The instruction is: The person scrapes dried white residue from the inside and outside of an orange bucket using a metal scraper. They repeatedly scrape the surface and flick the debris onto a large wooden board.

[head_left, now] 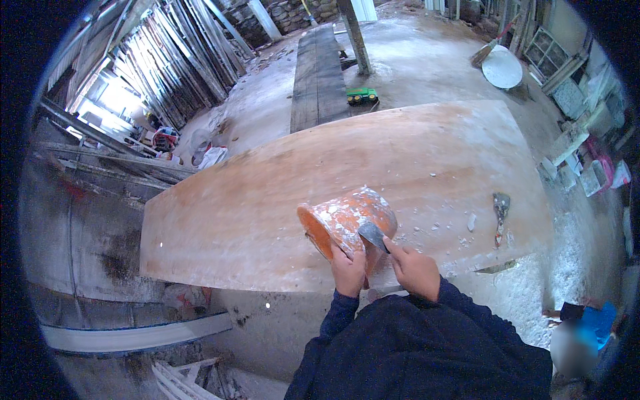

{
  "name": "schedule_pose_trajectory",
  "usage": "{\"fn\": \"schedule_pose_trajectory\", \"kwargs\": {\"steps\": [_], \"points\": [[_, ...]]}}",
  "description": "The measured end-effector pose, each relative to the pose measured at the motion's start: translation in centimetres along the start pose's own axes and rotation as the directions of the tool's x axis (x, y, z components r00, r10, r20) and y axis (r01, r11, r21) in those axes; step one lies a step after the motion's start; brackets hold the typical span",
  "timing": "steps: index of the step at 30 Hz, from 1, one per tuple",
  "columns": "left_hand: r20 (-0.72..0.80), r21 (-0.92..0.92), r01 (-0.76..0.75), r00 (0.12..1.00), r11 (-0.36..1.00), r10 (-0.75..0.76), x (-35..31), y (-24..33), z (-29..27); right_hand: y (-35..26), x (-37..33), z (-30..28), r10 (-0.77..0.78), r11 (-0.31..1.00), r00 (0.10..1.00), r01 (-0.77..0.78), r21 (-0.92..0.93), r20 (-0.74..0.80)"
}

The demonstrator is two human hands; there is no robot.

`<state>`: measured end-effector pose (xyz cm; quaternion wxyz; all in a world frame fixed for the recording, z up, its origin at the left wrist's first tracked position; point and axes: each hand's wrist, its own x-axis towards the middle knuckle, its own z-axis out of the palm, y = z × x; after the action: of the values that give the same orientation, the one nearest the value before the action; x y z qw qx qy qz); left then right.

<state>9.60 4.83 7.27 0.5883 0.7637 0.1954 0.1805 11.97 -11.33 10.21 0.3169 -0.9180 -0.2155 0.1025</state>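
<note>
An orange bucket (342, 218) crusted with white plaster lies tilted on its side over the near edge of a wooden board, its mouth facing left. My left hand (349, 272) is closed on the bucket's near rim. In my right hand (415, 270) is a scraper (374, 235) with a flat grey blade. That blade rests against or very close to the bucket's outer wall; contact is hard to tell. My right fingers wrap round its handle, which they hide. A second scraper (501, 212), stained white, lies on the board to the right.
White flakes (471, 221) are scattered over the right part of the wooden board (233, 227). Beyond it stand a dark plank (317, 80), a green toy truck (362, 96) and a post (355, 40). Another person in blue (599, 323) is at the lower right.
</note>
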Motion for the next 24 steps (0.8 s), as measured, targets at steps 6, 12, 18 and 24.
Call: {"fn": "schedule_pose_trajectory", "kwargs": {"steps": [6, 12, 18, 24], "points": [[0.019, 0.167, -0.033, 0.999, 0.985, 0.03, -2.7, 0.0, 1.4, 2.5, 5.5, 0.2, 0.039, 0.994, 0.999, -0.037, 0.102, -0.014], [0.035, -0.019, -0.004, 0.999, 1.0, 0.005, -1.9, -1.0, 0.4, 4.6, 0.5, -0.9, -0.185, 0.94, 0.982, 0.164, 0.3, 0.042], [-0.056, 0.209, 0.051, 0.998, 0.976, -0.04, -1.4, 0.4, 0.7, 2.9, -0.6, 0.4, -0.067, 0.995, 0.996, 0.062, 0.083, 0.059], [-0.032, 0.277, -0.002, 0.999, 0.961, 0.011, -1.8, -1.0, 0.5, 3.6, 3.8, 2.3, -0.046, 0.983, 0.989, 0.069, 0.172, -0.139]]}}
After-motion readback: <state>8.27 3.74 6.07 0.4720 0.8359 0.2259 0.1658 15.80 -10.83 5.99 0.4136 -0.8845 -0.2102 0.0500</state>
